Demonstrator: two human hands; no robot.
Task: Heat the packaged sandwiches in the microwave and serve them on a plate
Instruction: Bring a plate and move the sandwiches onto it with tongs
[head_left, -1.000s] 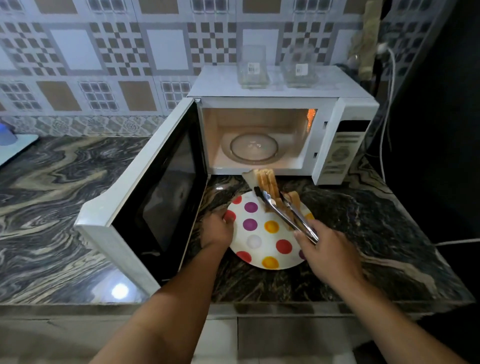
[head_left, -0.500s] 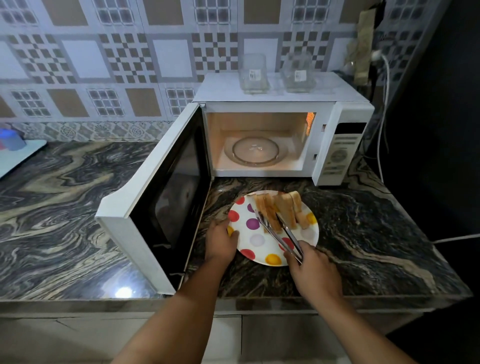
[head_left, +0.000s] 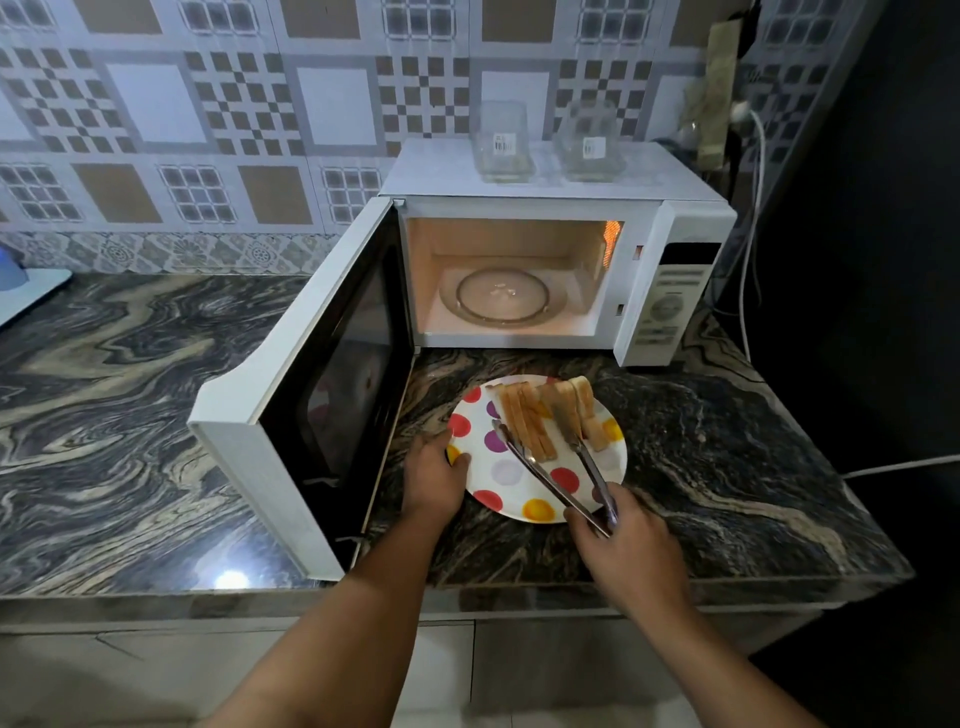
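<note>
A white plate with coloured dots (head_left: 511, 483) sits on the marble counter in front of the open white microwave (head_left: 519, 249). Two sandwich halves (head_left: 524, 415) (head_left: 574, 410) lie on the plate's far side. My left hand (head_left: 434, 475) grips the plate's left rim. My right hand (head_left: 621, 538) holds metal tongs (head_left: 556, 467) whose arms are spread, one tip left of the left sandwich, the other against the right one. The microwave cavity is lit, and only its glass turntable (head_left: 501, 296) is inside.
The microwave door (head_left: 317, 374) swings out to the left, close beside my left hand. Two clear plastic containers (head_left: 501, 143) (head_left: 589, 140) stand on top of the microwave. White cables (head_left: 750, 218) hang at the right. The counter edge (head_left: 467, 592) runs below my wrists.
The sandwich held in the tongs came down from in front of the microwave opening onto the plate beside the other one. The tong arms have spread apart.
</note>
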